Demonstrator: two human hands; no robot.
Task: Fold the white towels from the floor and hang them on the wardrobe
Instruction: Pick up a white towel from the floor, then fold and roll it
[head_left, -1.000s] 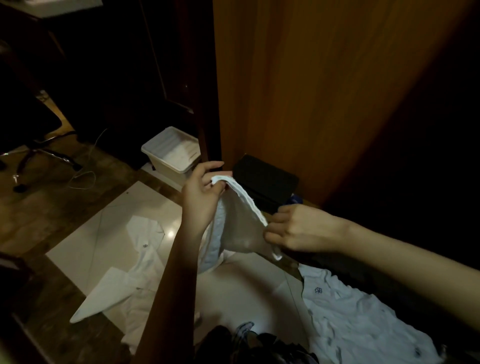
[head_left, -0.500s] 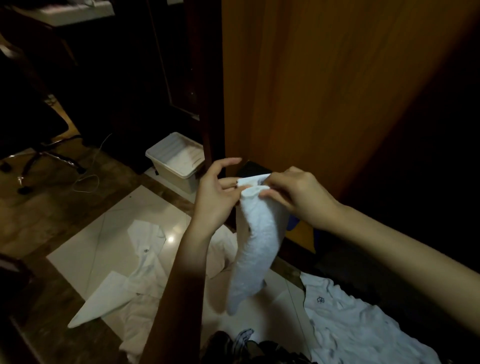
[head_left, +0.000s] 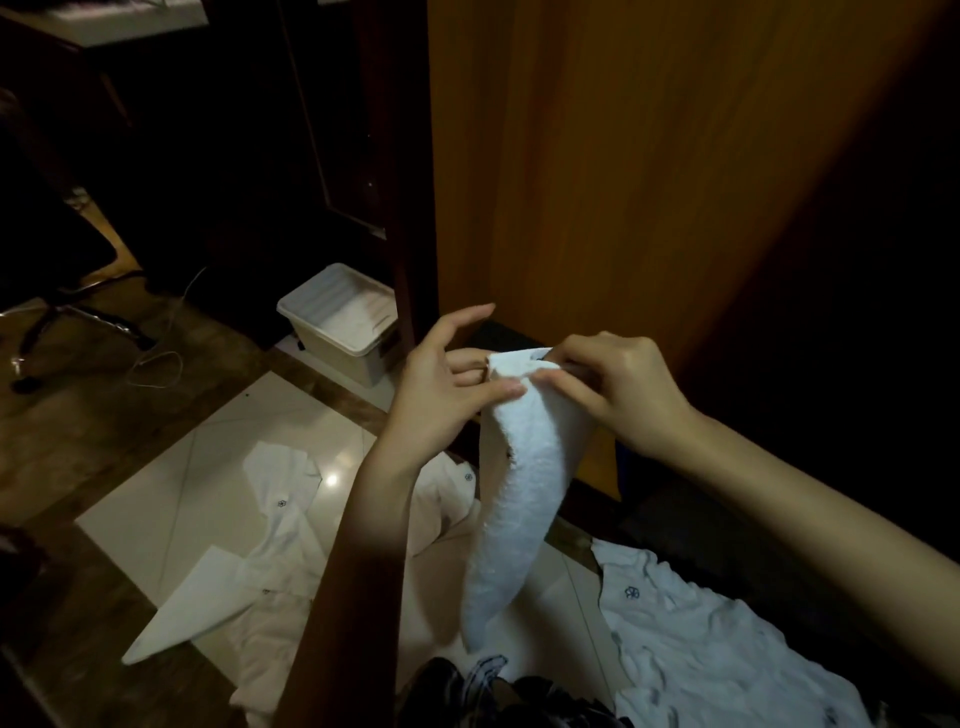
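— Hanging from both hands in the middle of the frame, a white towel (head_left: 511, 499) trails down as a narrow folded strip, its lower end above the pale floor tiles (head_left: 208, 467).

— How do the hands hold it?

— The left hand (head_left: 441, 395) pinches the top edge between thumb and middle fingers, index finger lifted free. The right hand (head_left: 618, 389) curls its fingers over the same top edge from the other side; the two hands nearly touch.

— And the wardrobe?

— The wardrobe (head_left: 597, 182) fills the upper right of the frame as an orange-brown wooden panel just behind the hands.

— Anything else?

— Other white towels (head_left: 691, 639) lie crumpled at the lower right, and white cloth (head_left: 275, 499) sprawls at lower left. A lidded plastic box (head_left: 343, 322) stands left of centre, an office chair base (head_left: 62, 317) at far left.
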